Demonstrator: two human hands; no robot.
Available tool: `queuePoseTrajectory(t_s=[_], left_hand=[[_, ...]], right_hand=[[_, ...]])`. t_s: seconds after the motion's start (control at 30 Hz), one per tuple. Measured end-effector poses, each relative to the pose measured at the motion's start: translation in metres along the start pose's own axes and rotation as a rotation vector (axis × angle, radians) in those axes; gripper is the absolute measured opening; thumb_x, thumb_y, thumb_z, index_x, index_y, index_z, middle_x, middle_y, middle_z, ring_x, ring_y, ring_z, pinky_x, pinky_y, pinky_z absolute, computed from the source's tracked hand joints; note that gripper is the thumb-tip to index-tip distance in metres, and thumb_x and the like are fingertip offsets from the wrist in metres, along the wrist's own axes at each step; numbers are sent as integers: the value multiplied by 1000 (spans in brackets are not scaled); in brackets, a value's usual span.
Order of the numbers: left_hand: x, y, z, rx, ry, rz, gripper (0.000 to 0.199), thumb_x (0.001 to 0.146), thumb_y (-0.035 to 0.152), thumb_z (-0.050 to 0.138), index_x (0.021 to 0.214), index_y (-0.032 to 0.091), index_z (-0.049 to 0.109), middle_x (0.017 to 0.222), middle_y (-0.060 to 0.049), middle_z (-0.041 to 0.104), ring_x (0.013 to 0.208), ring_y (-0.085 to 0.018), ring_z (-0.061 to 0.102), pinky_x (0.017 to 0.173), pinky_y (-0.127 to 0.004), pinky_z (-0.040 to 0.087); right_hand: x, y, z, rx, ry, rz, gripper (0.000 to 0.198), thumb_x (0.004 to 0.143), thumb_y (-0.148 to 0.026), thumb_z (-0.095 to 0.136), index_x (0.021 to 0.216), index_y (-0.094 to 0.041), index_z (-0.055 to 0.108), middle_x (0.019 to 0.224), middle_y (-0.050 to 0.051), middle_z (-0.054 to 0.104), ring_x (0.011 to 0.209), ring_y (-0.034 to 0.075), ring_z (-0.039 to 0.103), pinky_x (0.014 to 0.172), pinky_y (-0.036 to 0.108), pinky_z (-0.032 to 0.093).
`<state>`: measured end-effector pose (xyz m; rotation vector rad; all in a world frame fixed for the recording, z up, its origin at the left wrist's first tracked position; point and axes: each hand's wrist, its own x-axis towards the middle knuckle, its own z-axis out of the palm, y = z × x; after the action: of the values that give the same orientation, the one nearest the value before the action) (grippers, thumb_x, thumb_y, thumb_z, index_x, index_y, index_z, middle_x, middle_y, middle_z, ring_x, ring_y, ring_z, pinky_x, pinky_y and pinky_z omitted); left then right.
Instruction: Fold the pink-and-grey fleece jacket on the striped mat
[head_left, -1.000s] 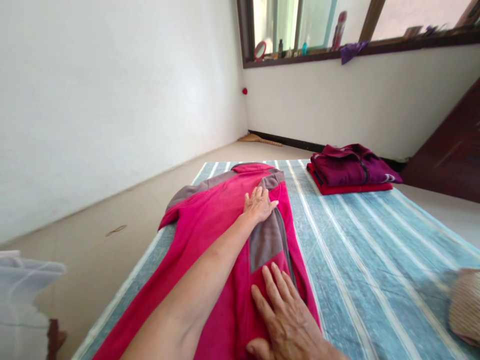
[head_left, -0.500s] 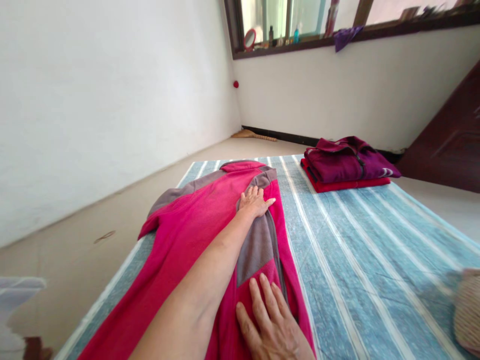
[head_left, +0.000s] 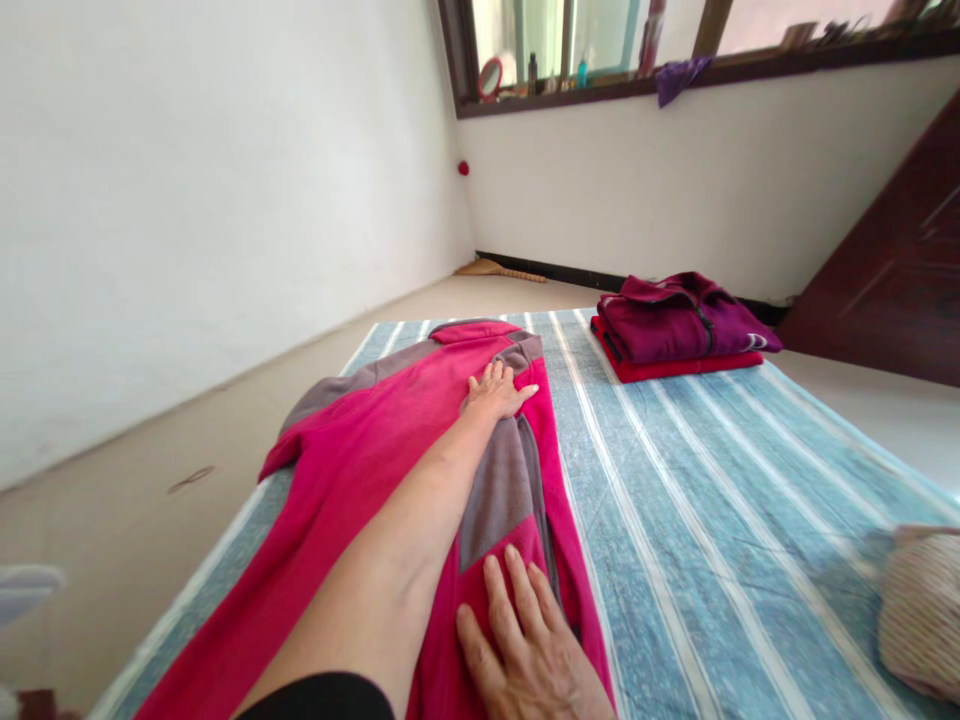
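Note:
A pink and grey fleece jacket (head_left: 360, 450) lies spread face down or folded over, I cannot tell which, with its collar at the far end and a grey sleeve off to the left. My left hand (head_left: 499, 392) presses flat on its upper right part, near the grey shoulder, fingers spread and thumb out to the right. Closer to me, my right hand (head_left: 529, 635) rests palm down on the pink lower part, beside a dark zipper edge (head_left: 541, 500), its fingers apart. Neither hand grips the cloth.
Beneath the jacket is a blue and white striped sheet (head_left: 652, 500). Folded purple and red clothes (head_left: 675, 325) are stacked at its far right. A beige woven item (head_left: 922, 610) sits at the right edge. A broom (head_left: 499, 270) lies on the floor by the wall.
My left hand has slid slightly farther up the jacket, and a black sleeve edge now shows at the bottom. My right hand stays in place. The view has shifted a little to the right.

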<state>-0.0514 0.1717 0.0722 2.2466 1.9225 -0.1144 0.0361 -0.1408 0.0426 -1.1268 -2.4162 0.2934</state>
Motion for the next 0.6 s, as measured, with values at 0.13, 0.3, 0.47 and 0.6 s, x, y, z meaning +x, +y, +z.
queuePoseTrajectory(t_s=[0.13,0.3,0.47,0.6], left_hand=[[2,-1,-1,-10,-8,9,88,81,75,22,146,16,24,156,-12,10,143,-31,6,109,-62,14],[-17,6,-19,-17,61,35,76,88,67,21,144,17,28,156,-13,15,142,-31,10,109,-61,13],[-86,12,-17,3,125,154,65,91,61,25,138,17,38,154,-13,22,142,-27,15,112,-55,12],[-142,11,9,18,125,207,68,92,61,26,142,15,32,154,-13,22,142,-26,14,112,-55,13]], right_hand=[[3,0,-5,20,-90,4,85,78,-73,49,140,-15,40,147,21,31,136,42,20,109,61,20],[7,0,-11,60,-145,25,79,81,-69,49,140,-16,42,149,20,26,138,42,15,110,60,19],[4,-4,-14,97,-126,53,77,82,-67,50,138,-15,46,149,20,25,138,40,12,110,58,18],[3,-6,-16,110,-126,61,76,82,-68,48,138,-15,46,150,20,23,139,39,12,111,56,17]])
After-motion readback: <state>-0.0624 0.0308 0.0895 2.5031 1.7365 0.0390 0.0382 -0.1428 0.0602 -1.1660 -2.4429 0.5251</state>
